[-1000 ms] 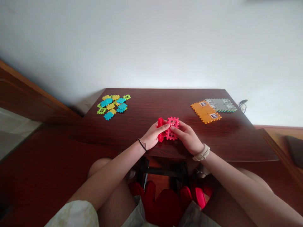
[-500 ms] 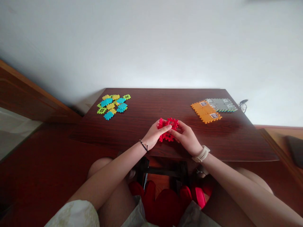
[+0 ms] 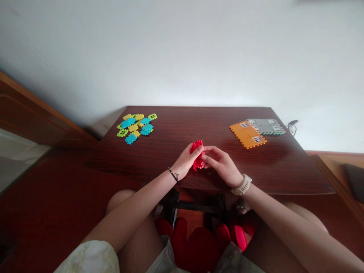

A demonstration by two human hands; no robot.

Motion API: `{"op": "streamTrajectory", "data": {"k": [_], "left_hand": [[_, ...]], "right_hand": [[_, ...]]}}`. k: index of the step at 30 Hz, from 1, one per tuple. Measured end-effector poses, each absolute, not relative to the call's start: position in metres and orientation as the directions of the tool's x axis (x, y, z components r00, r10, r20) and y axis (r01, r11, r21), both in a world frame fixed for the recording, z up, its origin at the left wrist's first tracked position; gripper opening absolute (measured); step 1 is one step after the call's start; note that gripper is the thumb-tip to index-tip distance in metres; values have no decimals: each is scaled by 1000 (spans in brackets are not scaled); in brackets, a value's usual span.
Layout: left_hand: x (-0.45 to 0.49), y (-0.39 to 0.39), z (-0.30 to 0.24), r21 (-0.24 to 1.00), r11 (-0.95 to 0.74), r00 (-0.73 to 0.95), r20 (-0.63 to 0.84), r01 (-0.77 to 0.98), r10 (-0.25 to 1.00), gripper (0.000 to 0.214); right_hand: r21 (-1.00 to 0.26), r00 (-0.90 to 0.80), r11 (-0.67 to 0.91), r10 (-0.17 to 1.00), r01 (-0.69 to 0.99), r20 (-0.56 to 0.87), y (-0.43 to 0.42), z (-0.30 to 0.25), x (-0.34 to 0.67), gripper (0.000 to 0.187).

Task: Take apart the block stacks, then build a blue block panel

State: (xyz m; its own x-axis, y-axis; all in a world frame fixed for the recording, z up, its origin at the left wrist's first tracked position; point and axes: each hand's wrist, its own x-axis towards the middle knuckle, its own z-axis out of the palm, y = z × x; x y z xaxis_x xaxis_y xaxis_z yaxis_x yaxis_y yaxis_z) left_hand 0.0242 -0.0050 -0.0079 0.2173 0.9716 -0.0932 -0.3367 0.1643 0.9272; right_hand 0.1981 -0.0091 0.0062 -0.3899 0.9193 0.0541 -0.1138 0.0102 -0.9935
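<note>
Item: red interlocking plastic pieces (image 3: 197,155), folded into a compact bundle, gripped upright by my closed left hand (image 3: 186,161) and curled right hand (image 3: 218,163), above a dark wood table (image 3: 176,129).

White wristwatch (image 3: 242,184), black cord bracelet (image 3: 172,174)

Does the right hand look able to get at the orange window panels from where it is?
Probably yes: no object stands between the right hand and the orange window panels, though it is on the red plastic pieces.
</note>
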Motion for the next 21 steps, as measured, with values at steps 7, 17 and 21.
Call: {"op": "streamTrajectory", "data": {"k": [7,17,21], "left_hand": [[22,-6,-5,928,192,265,-108,-318,958,55],[14,-1,-6,990,58,232,-26,-130,972,49],[9,-2,-5,980,-171,191,149,105,970,50]], "right_hand": [[-993,-451,118,887,19,97,-13,9,200,40],[-985,-308,170,939,18,156,-9,14,203,43],[-978,-322,210,926,3,198,-8,15,206,47]]}}
